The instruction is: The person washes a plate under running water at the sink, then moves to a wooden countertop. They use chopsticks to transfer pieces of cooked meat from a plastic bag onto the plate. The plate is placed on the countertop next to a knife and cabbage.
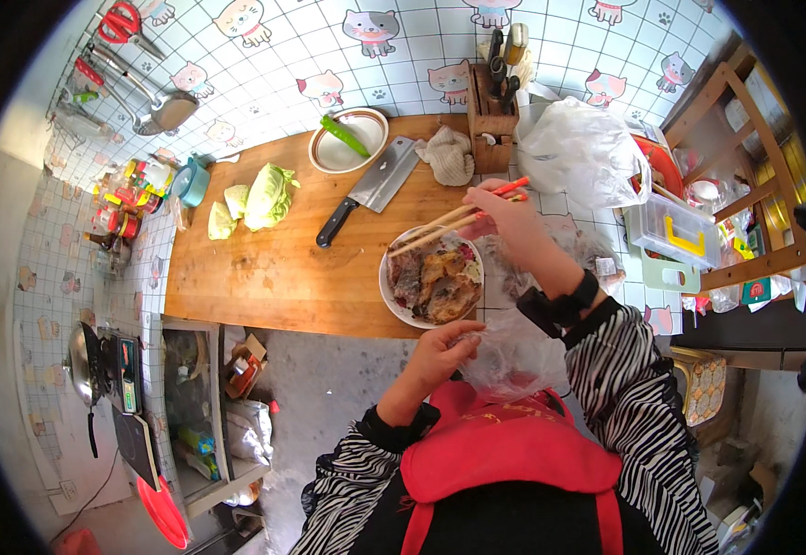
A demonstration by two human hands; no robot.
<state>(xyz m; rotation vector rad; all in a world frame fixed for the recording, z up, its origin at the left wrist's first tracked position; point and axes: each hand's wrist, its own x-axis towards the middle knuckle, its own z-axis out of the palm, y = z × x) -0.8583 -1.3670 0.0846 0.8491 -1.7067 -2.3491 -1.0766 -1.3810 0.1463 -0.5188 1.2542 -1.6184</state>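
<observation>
My right hand (503, 218) grips a pair of wooden chopsticks (438, 225) with red ends. Their tips reach over the left side of a white plate (383, 288) of browned, cooked-looking meat (441, 277), whose exact kind I cannot tell. At the plate's near edge, my left hand (443, 352) pinches the rim of a thin transparent plastic bag (514, 354), held in front of my red apron (507, 451). Beyond the plate lies a cleaver (385, 180) with a black handle. A white bowl (333, 146) holding a green pepper (344, 135) stands behind it.
Cut cabbage pieces (268, 198) lie on the wooden counter (271, 277). A knife block (492, 125) and a knitted cloth (448, 156) stand by the wall. On the right are a white plastic bag (573, 149), a transparent box (674, 232) and a wooden rack (757, 201).
</observation>
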